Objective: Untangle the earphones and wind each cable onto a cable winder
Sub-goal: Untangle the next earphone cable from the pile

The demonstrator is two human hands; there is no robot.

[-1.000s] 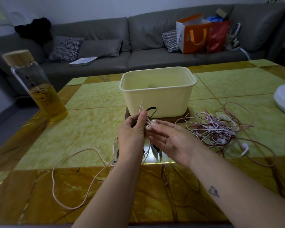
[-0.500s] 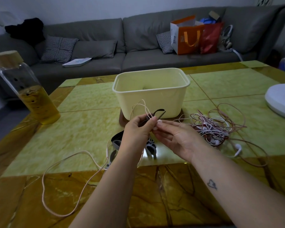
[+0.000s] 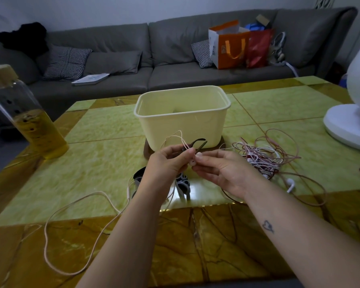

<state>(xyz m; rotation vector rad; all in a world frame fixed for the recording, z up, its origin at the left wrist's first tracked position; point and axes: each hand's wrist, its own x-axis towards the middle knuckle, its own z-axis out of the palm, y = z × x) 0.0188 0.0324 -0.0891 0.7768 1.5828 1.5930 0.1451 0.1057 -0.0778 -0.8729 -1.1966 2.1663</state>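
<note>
Presently, in the head view, the left hand [image 3: 168, 163] grips a pale pink earphone cable [image 3: 101, 192] together with a dark strap-shaped cable winder [image 3: 199, 143] above the green-and-amber marble table [image 3: 104, 163]. The right hand [image 3: 224, 173] pinches the same cable at its earbud end, fingertips meeting the left hand's. Slack cable loops across the table at left. A tangled pile of pink and white earphones [image 3: 264, 156] lies at right, near a cream plastic tub [image 3: 183, 121].

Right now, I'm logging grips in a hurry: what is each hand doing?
Left hand: pinches the pink earphone cable and a dark cable winder.
Right hand: pinches the same cable at its fingertips.
</note>
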